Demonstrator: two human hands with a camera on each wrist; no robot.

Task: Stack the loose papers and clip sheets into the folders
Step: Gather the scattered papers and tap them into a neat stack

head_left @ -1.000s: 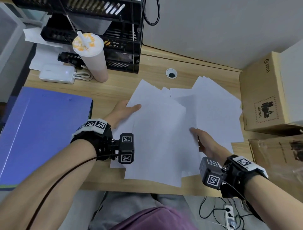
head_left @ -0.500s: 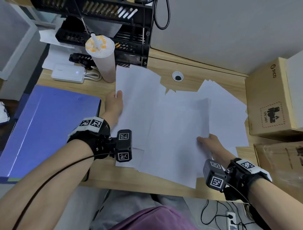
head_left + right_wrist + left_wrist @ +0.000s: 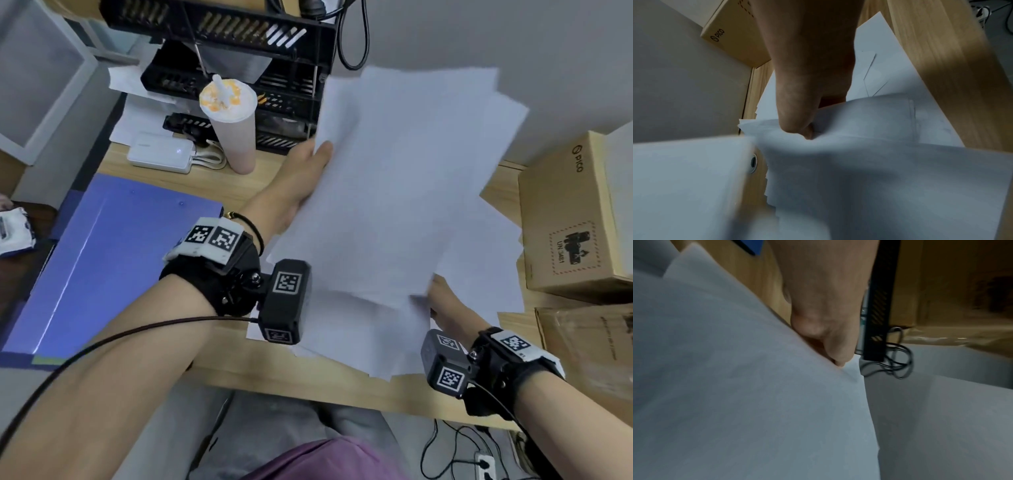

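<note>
On the light wooden desk (image 3: 191, 181), the readable writing sits at the right: a brown cardboard box (image 3: 568, 219) printed "PICO" on its top edge and "UN 3481" inside a dashed square on its face. A large blue plastic folder (image 3: 113, 260) lies flat and closed at the desk's left, its near corner reaching the front edge. A fanned sheaf of white loose papers (image 3: 404, 192) is raised off the desk at its centre, tilted up toward the grey wall, while more white sheets (image 3: 479, 274) lie spread beneath it, some overhanging the front edge. The left hand (image 3: 301, 181) pinches the sheaf's left edge, thumb on top and fingers underneath, as the left wrist view (image 3: 824, 331) shows. The right hand (image 3: 448, 305) grips the sheaf's lower right corner, thumb pressed into the paper in the right wrist view (image 3: 797, 113). Behind the sheaf stands a black mesh desk organiser (image 3: 239, 68), with a pale pink lidded drink cup (image 3: 233, 130) just in front of it and a white power bank (image 3: 161, 154) beside the cup. Bare wood shows between folder and papers.
</note>
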